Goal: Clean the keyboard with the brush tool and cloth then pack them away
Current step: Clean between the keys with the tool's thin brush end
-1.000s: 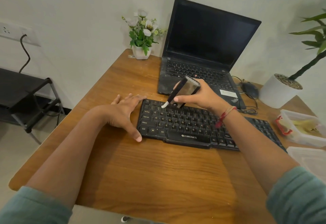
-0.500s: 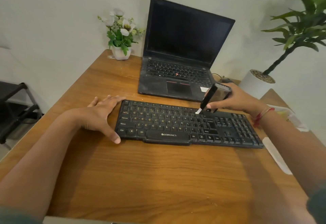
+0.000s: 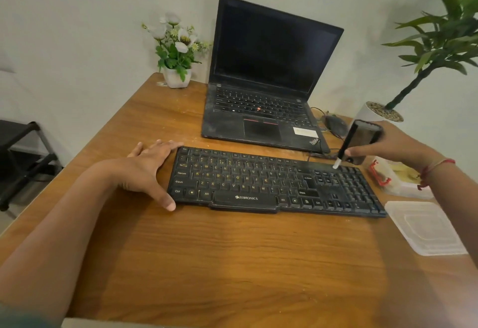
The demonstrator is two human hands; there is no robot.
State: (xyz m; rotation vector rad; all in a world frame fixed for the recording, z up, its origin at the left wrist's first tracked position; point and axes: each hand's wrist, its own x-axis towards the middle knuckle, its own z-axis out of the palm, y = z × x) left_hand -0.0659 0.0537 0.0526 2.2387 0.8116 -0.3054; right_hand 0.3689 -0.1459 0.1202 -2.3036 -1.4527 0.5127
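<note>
Two grips: left grip flat against keyboard edge, right grip holds brush tool.

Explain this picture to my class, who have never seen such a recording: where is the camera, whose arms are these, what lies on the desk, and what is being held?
There is no machine here. A person wears a camera on the head, so the single picture looks forward and down at their own two arms. The left hand lies flat on the wooden desk, against the left end of the black keyboard, probably to steady it. The right hand grips a dark brush tool, with its pale tip down at the keys on the keyboard's right part. Behind the keyboard are an open laptop with a dark screen, a small pot of flowers, a mouse and a large potted plant. At the right lie a clear plastic box and a clear lid.
</note>
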